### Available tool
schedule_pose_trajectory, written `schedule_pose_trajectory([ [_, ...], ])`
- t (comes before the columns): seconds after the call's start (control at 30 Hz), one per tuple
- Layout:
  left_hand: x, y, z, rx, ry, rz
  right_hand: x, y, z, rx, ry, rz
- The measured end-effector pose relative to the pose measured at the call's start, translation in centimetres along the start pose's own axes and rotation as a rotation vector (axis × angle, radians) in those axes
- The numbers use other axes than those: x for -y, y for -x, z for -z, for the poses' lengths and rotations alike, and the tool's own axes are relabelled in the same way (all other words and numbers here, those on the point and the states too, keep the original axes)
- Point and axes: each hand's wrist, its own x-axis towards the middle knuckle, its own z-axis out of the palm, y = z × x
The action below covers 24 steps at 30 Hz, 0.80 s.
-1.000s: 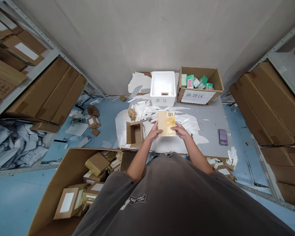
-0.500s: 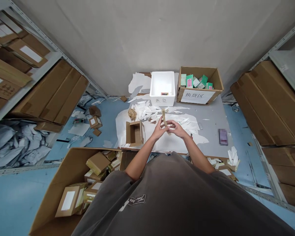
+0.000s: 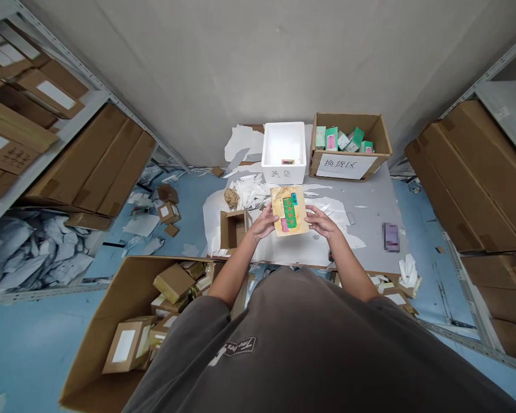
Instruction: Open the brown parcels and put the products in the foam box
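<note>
Above the table's front part, a yellowish book (image 3: pixel 301 213) faces me, its cover printed with green, blue and pink panels. My left hand (image 3: pixel 264 223) grips its left edge, thumb on the front and fingers partly behind. On the opposite edge, my right hand (image 3: pixel 321 221) holds it in the same manner. What lies behind the book is hidden. Just left of my left hand, a small cardboard box (image 3: pixel 226 234) stands open on the table. Torn white paper strips (image 3: pixel 250 194) lie beyond the hands.
A white foam box (image 3: pixel 284 172) with a small item inside stands at the back, beside a cardboard carton (image 3: pixel 377 162) of green-and-white boxes. A purple pixelated object (image 3: pixel 390 237) lies at right. A large carton (image 3: pixel 90 344) of parcels sits at lower left. Shelves (image 3: pixel 81 123) flank the table.
The book has turned from edge-on to showing its cover. My hands have moved apart to its two side edges.
</note>
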Motion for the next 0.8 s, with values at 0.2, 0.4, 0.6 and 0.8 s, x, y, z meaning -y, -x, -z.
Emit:
schedule_pose_trajectory([
  [0.2,0.0,-0.5,-0.4,0.022,0.006,-0.003,0.7,0.7,0.2,0.032,-0.038,-0.003],
  [0.4,-0.2,-2.0,-0.6,-0.297,-0.193,-0.104,1.2,1.0,1.3,-0.065,0.000,0.064],
  [0.6,2.0,-3.7,-6.2,-0.272,-0.409,-0.230,1.1,0.6,-0.8,-0.220,0.203,0.285],
  [0.8,2.3,-6.1,-8.7,-0.250,-0.313,-0.312,1.5,-0.8,-3.7,-0.191,0.332,0.390],
])
